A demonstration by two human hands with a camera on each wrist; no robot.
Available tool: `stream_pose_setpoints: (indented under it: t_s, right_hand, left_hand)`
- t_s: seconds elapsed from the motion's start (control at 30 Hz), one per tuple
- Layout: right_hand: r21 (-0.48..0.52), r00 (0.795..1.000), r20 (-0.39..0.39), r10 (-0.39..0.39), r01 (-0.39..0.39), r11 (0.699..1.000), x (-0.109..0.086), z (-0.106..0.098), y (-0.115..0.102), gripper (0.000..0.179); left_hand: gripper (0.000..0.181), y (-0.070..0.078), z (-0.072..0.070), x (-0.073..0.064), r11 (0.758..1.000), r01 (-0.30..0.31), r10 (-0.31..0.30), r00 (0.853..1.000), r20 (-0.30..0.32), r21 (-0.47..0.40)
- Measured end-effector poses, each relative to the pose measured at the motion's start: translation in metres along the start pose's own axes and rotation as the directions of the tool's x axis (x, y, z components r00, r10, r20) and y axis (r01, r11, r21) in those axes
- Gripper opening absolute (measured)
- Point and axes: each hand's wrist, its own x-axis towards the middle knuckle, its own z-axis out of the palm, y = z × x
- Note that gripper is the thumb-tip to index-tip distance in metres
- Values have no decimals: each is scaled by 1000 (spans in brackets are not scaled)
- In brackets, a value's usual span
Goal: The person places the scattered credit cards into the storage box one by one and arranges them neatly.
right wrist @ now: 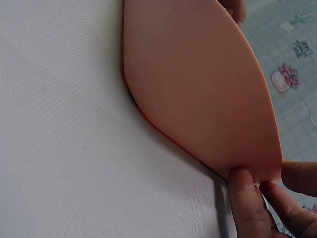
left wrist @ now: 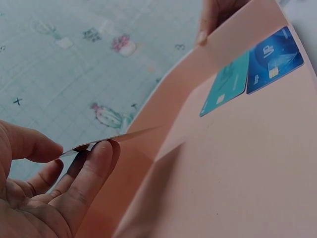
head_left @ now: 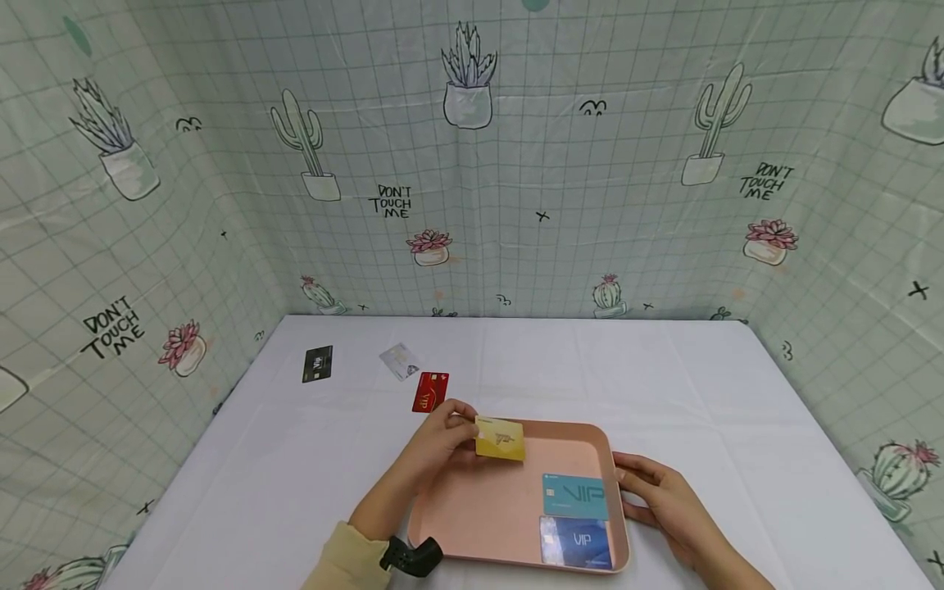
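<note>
Between thumb and fingers my left hand (head_left: 442, 438) pinches a yellow card (head_left: 500, 439), held above the far left part of a pink tray (head_left: 479, 516). Seen edge-on in the left wrist view, the card (left wrist: 116, 139) is apart from the tray floor. A teal VIP card (head_left: 571, 496) and a blue VIP card (head_left: 575, 542) lie side by side along the tray's right wall. My right hand (head_left: 667, 500) grips that right side from outside. In the right wrist view its fingers (right wrist: 245, 203) press the outer wall, with the thumb at the rim.
Beyond the tray's far left corner lies a red VIP card (head_left: 431, 392). A silvery card (head_left: 400, 361) and a black card (head_left: 318, 364) lie farther left on the white table (head_left: 236, 475). Patterned cloth (head_left: 531, 164) surrounds the table's back and sides.
</note>
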Motion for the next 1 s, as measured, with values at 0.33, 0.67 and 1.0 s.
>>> stream_pose_setpoints:
  t_s: [0.33, 0.67, 1.0]
  right_hand:
    - [3, 1000, 0, -4, 4, 1000, 1, -1, 2, 60]
    - [-1, 1000, 2, -11, 11, 1000, 3, -1, 3, 60]
    - [0, 1000, 8, -20, 20, 1000, 2, -2, 5, 60]
  left_hand:
    - [26, -1, 7, 6, 1000, -14, 14, 1000, 22, 9]
    - [24, 0, 17, 7, 996, -14, 15, 1000, -15, 85]
    - [22, -3, 23, 10, 979, -54, 58, 998, -16, 197]
